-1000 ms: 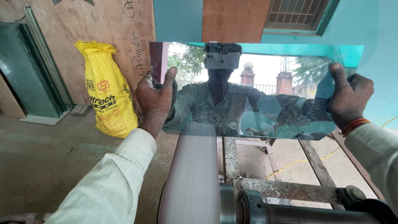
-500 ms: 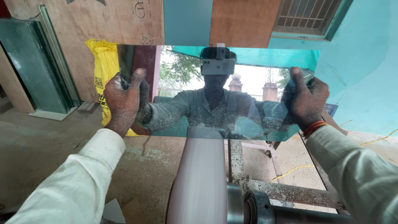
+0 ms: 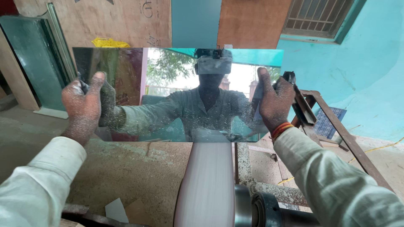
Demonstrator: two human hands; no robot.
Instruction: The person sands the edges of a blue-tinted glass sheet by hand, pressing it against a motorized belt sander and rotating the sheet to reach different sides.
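Observation:
A rectangular mirror pane (image 3: 176, 96) stands upright in front of me, its lower edge resting on a moving pale sanding belt (image 3: 208, 180). My left hand (image 3: 84, 105) grips the pane's left edge, thumb on the front face. My right hand (image 3: 273, 101) grips the right edge the same way; an orange thread band sits on that wrist. Both hands are dusted with fine white grit. The mirror shows a person's reflection, trees and sky.
The belt runs over a metal roller (image 3: 256, 208) at the bottom. A rusty metal frame (image 3: 336, 130) stands to the right. Green glass sheets (image 3: 33, 63) lean at the left, plywood boards (image 3: 126, 21) behind, a yellow sack (image 3: 110, 42) peeking above the mirror. The wall on the right is turquoise.
The mirror has slid leftward across the belt with both hands, now hiding most of the yellow sack. The grip on both edges is unchanged.

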